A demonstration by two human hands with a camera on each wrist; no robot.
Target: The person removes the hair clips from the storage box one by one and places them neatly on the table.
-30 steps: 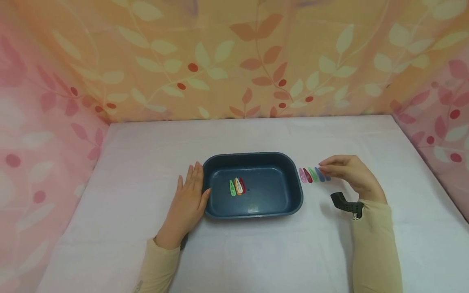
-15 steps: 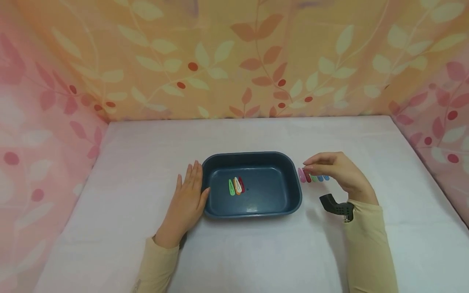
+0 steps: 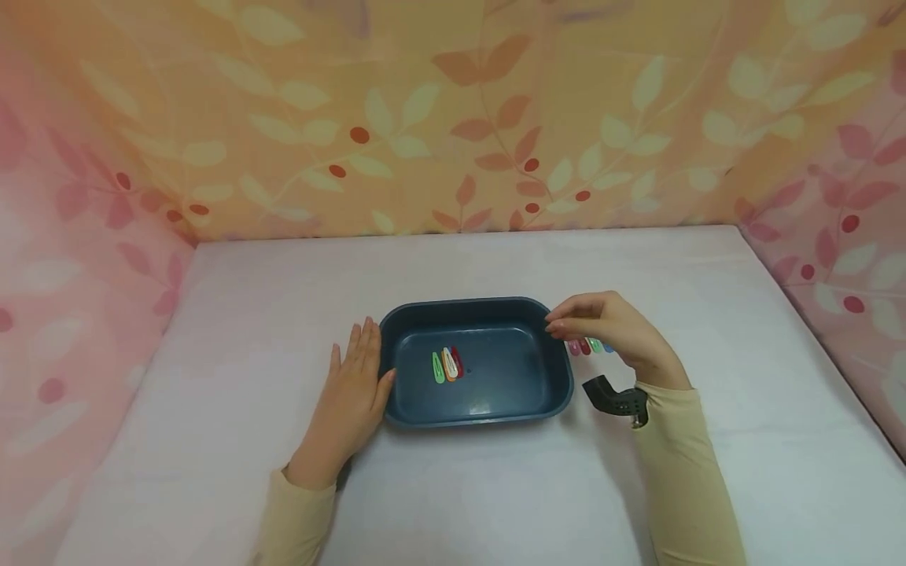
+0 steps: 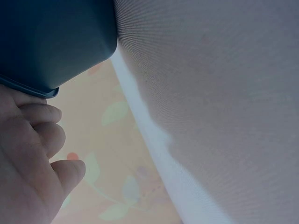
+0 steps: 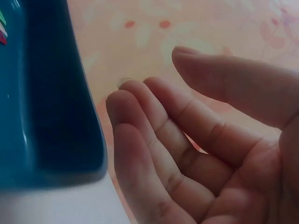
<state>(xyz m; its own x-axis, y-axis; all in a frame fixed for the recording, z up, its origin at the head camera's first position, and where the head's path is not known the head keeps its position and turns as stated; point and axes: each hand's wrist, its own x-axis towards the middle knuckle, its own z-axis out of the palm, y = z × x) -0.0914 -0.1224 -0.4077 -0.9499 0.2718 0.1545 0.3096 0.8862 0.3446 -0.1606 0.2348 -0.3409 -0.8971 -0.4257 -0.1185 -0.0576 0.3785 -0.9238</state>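
My left hand (image 3: 345, 405) lies with straight fingers along the left wall of a dark blue tray (image 3: 495, 393); in the left wrist view its fingers (image 4: 44, 135) touch the tray's rim (image 4: 32, 88). My right hand (image 3: 619, 330) hovers at the tray's right rim, fingers bent. In the right wrist view, thumb and fingers (image 5: 140, 121) stand apart with nothing visible between them. Several hair clips, a green one (image 3: 438, 367) and a white one (image 3: 450, 363) among them, lie inside the tray. Partly hidden under the right hand is a row of clips, including a red one (image 3: 584, 347).
A white cloth (image 3: 488, 495) covers the table. Floral curtains (image 3: 425, 118) hang behind it and at both sides. A black wrist mount (image 3: 616, 399) sticks out from the right sleeve (image 3: 686, 472) above the cloth.
My right hand has moved left, from over the blue clips to the tray's right rim. The left hand stays against the tray. The head view has shifted slightly.
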